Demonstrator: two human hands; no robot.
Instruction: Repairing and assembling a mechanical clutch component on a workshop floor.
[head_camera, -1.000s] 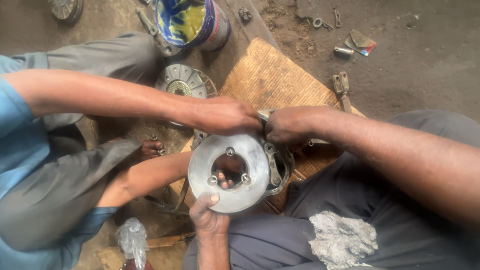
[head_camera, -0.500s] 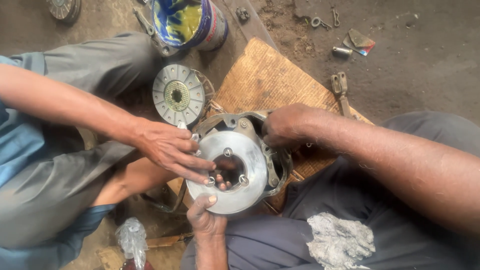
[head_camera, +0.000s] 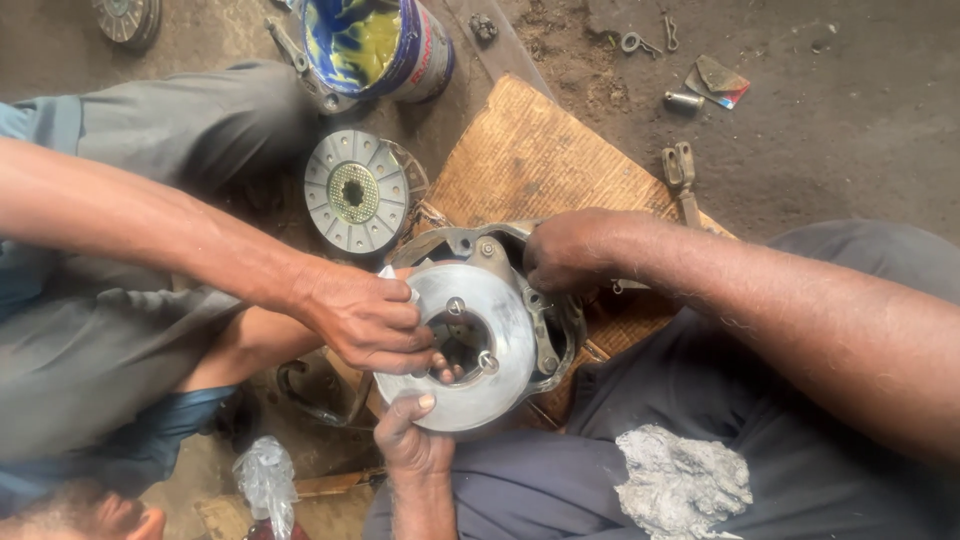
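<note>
Dirt workshop floor, top-down view, flat daylight.

Floor (head_camera: 860, 120) is bare packed earth, grey-brown, gritty, darker and oil-stained toward upper left of the frame. A worn brown woven mat (head_camera: 530, 165) lies at upper centre, frayed at the edges. Above it at top centre, an open paint can (head_camera: 375, 45) with blue and yellow smears inside. Left of the mat, a round grey slotted disc (head_camera: 355, 192) lies flat on the ground; another round part (head_camera: 125, 18) sits at the top left corner. Small metal bits (head_camera: 645, 42), a short cylinder (head_camera: 684, 100) and a scrap of packet (head_camera: 718, 80) are scattered at upper right. A crumpled clear plastic bag (head_camera: 265, 480) at lower left. No walls or windows in view.
</note>
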